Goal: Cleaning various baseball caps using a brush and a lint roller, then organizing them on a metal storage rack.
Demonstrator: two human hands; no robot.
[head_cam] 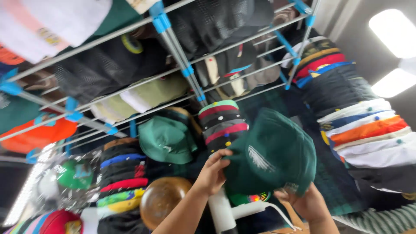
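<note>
I look up at a rack of caps. My left hand (213, 172) grips the left edge of a dark green cap (271, 154) with a pale embroidered mark on its front. My right hand (305, 203) holds the same cap from below at its right rim. The cap is raised in front of a stack of striped caps (221, 123) and a white pole (222, 212).
A grey metal rack (182, 60) with blue joints runs overhead, loaded with caps. A lighter green cap (167, 139) hangs left of centre. Tall stacks of caps stand at right (364, 125) and lower left (121, 177). A brown round hat (162, 199) sits below. Ceiling lights (392, 32) glow top right.
</note>
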